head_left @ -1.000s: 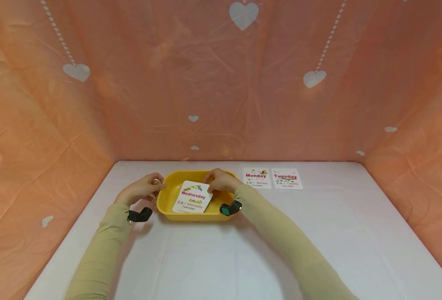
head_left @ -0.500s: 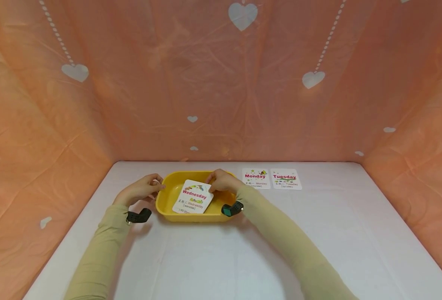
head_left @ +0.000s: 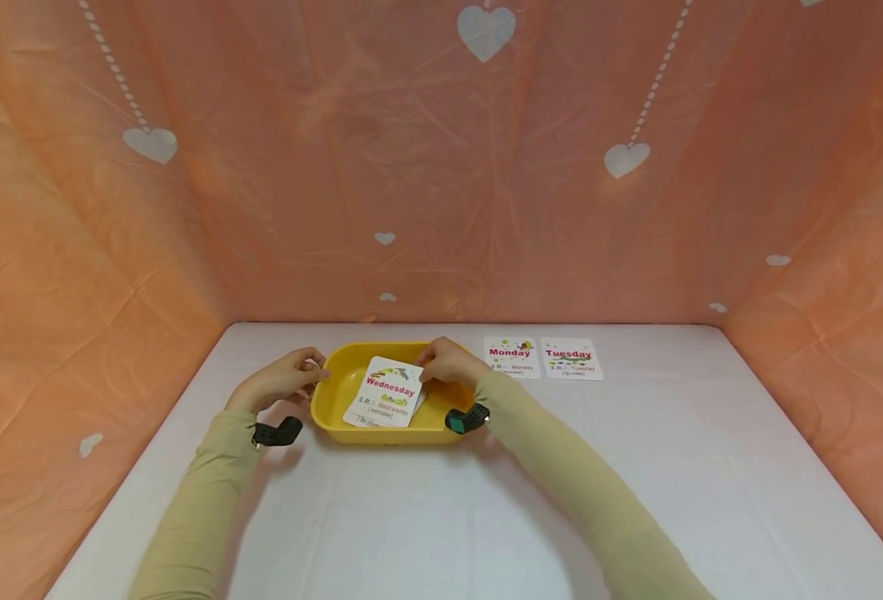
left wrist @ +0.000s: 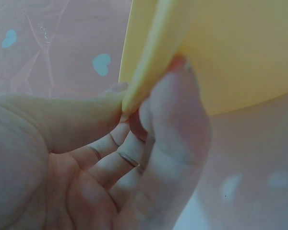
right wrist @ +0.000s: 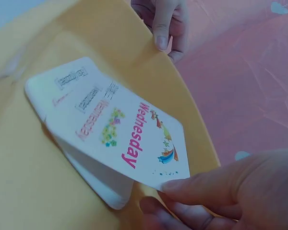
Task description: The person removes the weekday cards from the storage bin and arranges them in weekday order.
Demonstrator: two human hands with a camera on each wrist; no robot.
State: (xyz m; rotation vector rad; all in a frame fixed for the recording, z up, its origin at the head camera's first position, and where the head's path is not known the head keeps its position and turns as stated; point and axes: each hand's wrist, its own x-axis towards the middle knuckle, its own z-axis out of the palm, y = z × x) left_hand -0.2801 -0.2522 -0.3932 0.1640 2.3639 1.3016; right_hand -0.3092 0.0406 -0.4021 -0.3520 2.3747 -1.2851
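My left hand (head_left: 280,379) grips the left rim of a yellow plastic basin (head_left: 389,437), thumb on one side and fingers on the other in the left wrist view. My right hand (head_left: 449,367) reaches over the basin's right side and pinches a corner of the white "Wednesday" card (right wrist: 129,124) between thumb and finger. That card is tilted up at the pinched corner. Under it other white cards (right wrist: 101,184) lie in the basin, mostly covered, with a strip of print showing past the lower edge.
To the right of the basin, a "Monday" card (head_left: 511,358) and a "Tuesday" card (head_left: 572,358) lie face up side by side on the white tabletop (head_left: 426,517). Orange cloth (head_left: 441,167) with white hearts encloses the back and sides.
The right hand has shifted slightly right, and the "Wednesday" card has risen and tilted, uncovering part of the card beneath. The left hand keeps its grip on the rim.
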